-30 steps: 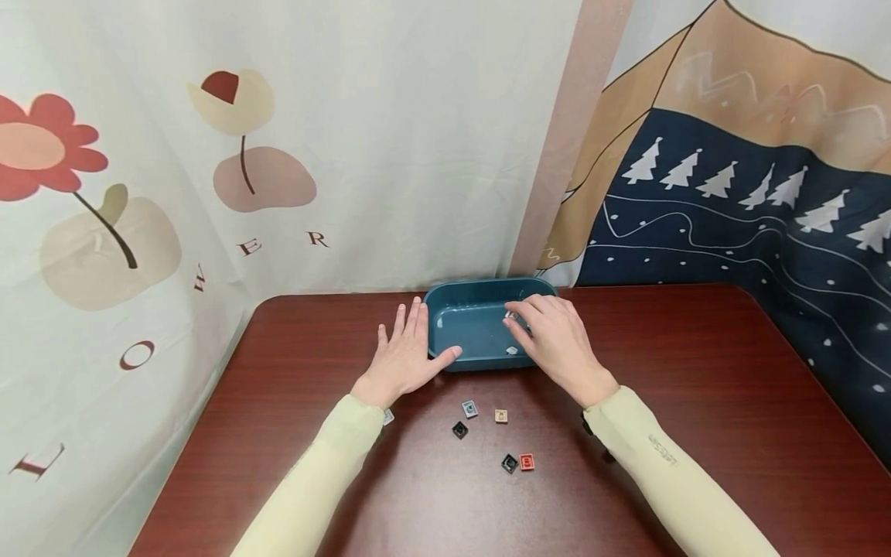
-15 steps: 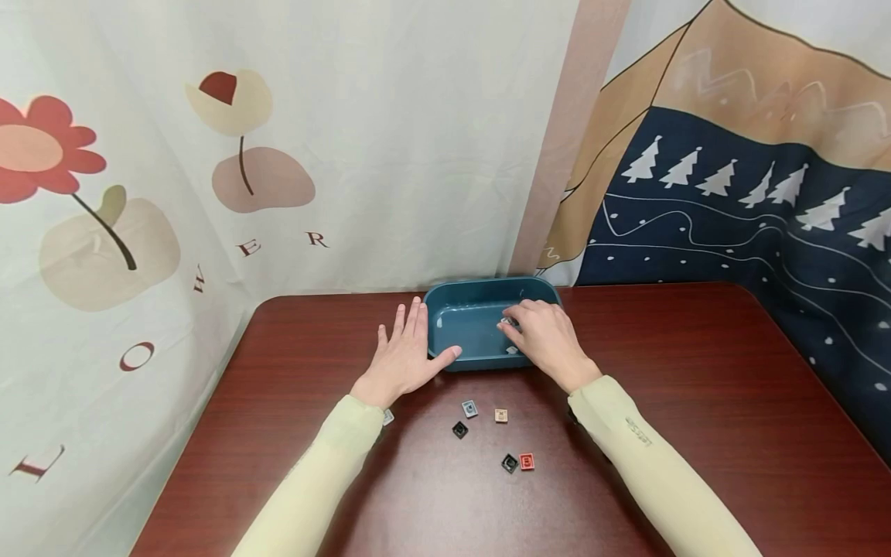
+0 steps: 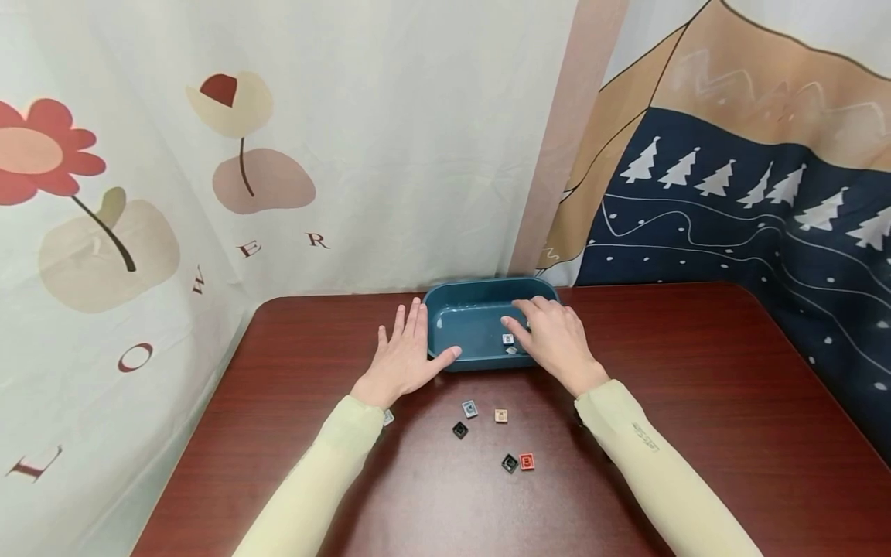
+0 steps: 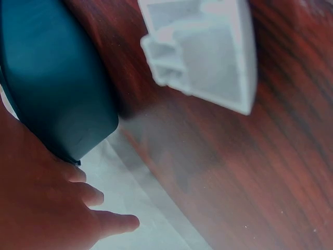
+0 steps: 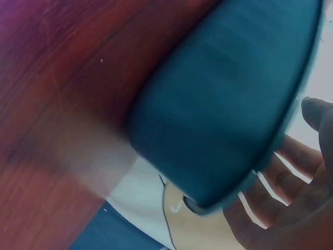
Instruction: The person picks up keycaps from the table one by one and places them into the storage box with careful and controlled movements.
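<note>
My left hand (image 3: 404,357) lies with straight, spread fingers along the left end of a blue-green tray (image 3: 480,363), its thumb over the near rim. Above the tray's right side is my right hand (image 3: 554,340), thumb and fingers parted and nothing between them. A white keycap (image 3: 508,339) sits on the tray floor just below that thumb, close by another pale keycap (image 3: 511,350). In the right wrist view, the fingers (image 5: 265,200) reach over the tray's rim (image 5: 299,104). A pale hollow keycap (image 4: 208,57) looms large in the left wrist view, on the table beside the tray.
Loose keycaps lie on the dark red table (image 3: 668,371) in front of the tray: blue-grey (image 3: 469,408), beige (image 3: 501,416), red (image 3: 527,462), and two black ones, one (image 3: 460,429) further left. A printed curtain (image 3: 390,155) hangs behind the table's back edge.
My right hand lowered a white keycap into the tray and let it go; its thumb and fingers have since spread apart. The left hand has stayed in place.
</note>
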`<state>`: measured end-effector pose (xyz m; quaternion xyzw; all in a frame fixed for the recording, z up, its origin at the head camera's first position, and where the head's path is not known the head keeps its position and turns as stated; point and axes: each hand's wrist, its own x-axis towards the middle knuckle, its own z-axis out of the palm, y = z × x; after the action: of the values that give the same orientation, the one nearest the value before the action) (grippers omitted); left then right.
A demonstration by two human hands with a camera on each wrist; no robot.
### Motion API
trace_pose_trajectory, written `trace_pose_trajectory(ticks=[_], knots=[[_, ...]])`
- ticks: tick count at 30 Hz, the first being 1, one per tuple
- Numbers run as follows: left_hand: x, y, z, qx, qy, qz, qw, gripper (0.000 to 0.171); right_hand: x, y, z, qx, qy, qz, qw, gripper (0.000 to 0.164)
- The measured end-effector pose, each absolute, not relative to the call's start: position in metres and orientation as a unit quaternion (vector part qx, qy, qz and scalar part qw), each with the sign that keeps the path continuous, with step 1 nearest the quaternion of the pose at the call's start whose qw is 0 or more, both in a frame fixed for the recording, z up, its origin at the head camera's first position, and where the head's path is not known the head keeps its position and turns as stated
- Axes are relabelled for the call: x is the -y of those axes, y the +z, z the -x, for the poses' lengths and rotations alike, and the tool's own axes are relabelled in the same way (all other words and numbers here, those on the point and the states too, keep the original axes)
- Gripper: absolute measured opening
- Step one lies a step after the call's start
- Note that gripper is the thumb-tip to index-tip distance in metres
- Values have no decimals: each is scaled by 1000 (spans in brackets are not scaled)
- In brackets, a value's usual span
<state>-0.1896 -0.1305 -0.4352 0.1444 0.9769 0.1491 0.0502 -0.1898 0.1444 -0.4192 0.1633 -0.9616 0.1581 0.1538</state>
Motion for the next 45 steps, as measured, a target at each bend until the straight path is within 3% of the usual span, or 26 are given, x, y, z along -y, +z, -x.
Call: trace_pose_trajectory(ticks=[19,33,45], knots=[[131,-434,190,-979,140,-140,47,113,-173,-393,134,951,145,-180,208,50],[130,-435,189,-979,140,-138,52,112,-205,-404,94,965,106,-174,162,59],[130,-437,187,-977,149,-143,51,112,-233,-414,64,974,97,-178,107,57]])
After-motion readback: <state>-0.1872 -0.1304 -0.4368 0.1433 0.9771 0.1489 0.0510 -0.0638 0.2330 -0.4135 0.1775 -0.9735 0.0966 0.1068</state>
